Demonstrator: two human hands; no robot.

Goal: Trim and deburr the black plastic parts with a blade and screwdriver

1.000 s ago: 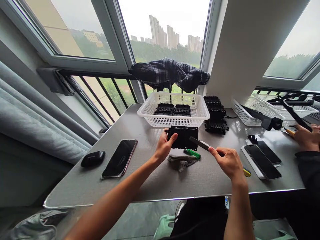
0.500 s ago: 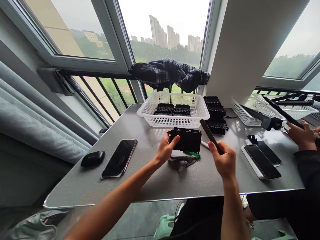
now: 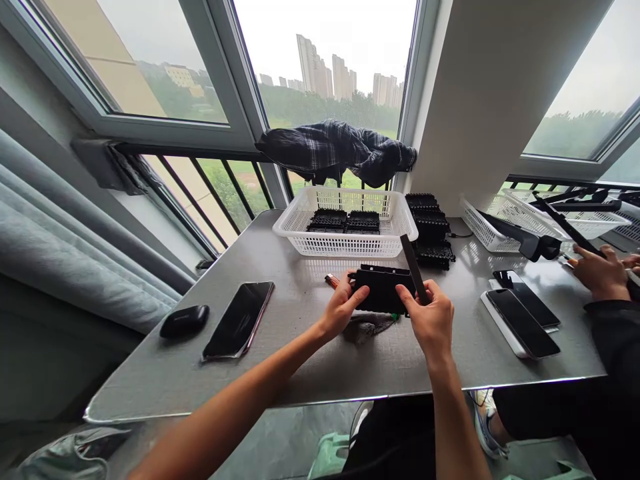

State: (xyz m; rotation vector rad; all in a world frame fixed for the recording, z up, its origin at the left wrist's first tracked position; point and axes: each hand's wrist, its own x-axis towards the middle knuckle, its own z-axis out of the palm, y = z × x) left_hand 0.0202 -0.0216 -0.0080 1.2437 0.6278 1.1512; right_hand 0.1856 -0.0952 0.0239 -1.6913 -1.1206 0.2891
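Over the table, my left hand is closed on the left end of a flat, rectangular black plastic part, thumb across its face. Its long top edge has small tabs. A flat black stick rises upright from my right hand, which is closed round its lower end. That hand's thumb also presses the right end of the plastic part. Beneath the part lies a crumpled grey cloth with a bit of green beside it. A small orange-and-dark object shows behind my left hand, mostly hidden.
A white basket holding several black parts stands behind my hands. More black parts are stacked at its right. Phones and a black case lie leftward and rightward. At far right, another person's hand holds a long black piece.
My right hand has moved left with the stick and now touches the plastic part's right end. The part has shifted slightly right and down. The stick stands more upright.
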